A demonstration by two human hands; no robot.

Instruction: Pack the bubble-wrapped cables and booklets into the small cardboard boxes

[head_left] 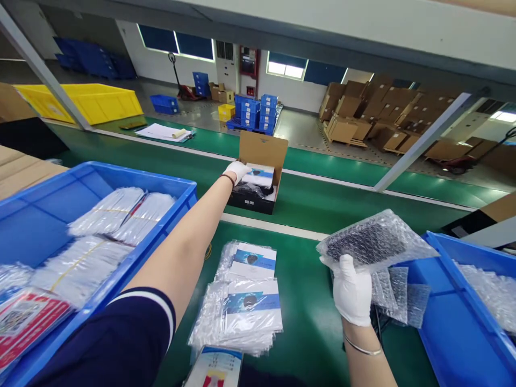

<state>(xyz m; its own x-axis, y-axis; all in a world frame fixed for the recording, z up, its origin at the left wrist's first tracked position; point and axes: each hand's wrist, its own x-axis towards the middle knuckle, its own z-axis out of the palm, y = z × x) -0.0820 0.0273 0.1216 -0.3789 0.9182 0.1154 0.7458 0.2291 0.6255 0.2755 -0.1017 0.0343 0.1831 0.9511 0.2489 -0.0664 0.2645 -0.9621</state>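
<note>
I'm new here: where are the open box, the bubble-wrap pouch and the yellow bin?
Open box [264, 148]: head view, inside of its raised lid.
Bubble-wrap pouch [374, 242]: head view, middle of its broad face.
Yellow bin [110, 105]: head view, its side wall.

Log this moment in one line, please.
left hand: at booklet in open box | right hand: holding bubble-wrap pouch | bench: bagged booklets

Your left hand [237, 172] is resting at the edge of a booklet [262, 176] inside the open box [252, 202], its lid standing up! Your right hand [352, 293] is gripping a bubble pouch [374, 239], holding it tilted above the bench [306, 301]. Bagged booklets [252, 306] are lying in piles between your arms, while banded packets [86, 262] are filling part of the left bin [52, 215].
</note>
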